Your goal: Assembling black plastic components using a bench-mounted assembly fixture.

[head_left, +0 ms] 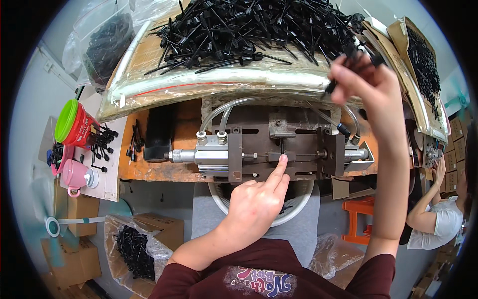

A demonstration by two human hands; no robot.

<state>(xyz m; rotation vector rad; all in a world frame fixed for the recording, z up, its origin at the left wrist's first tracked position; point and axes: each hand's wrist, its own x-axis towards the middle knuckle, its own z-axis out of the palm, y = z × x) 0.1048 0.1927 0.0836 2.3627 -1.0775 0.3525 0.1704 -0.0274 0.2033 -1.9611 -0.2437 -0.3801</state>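
At the near edge of the tabletop (pixel 149 172), the left hand (pixel 259 199) fingertips an upright black pin (pixel 282 147) in the press, while the right hand (pixel 366 82), farther right, grips several pins.

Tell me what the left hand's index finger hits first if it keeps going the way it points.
The left hand points up the picture; its fingertip is already at the small black pin standing in the metal fixture. Whether it actually touches the pin is unclear.

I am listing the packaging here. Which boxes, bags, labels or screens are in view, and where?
Cardboard boxes: brown, lower left, on the floor.
Clear bag: lower left, holds black parts.
Clear bag: top left, dark parts inside.
Stacked boxes: brown, right edge.
Screens: none.
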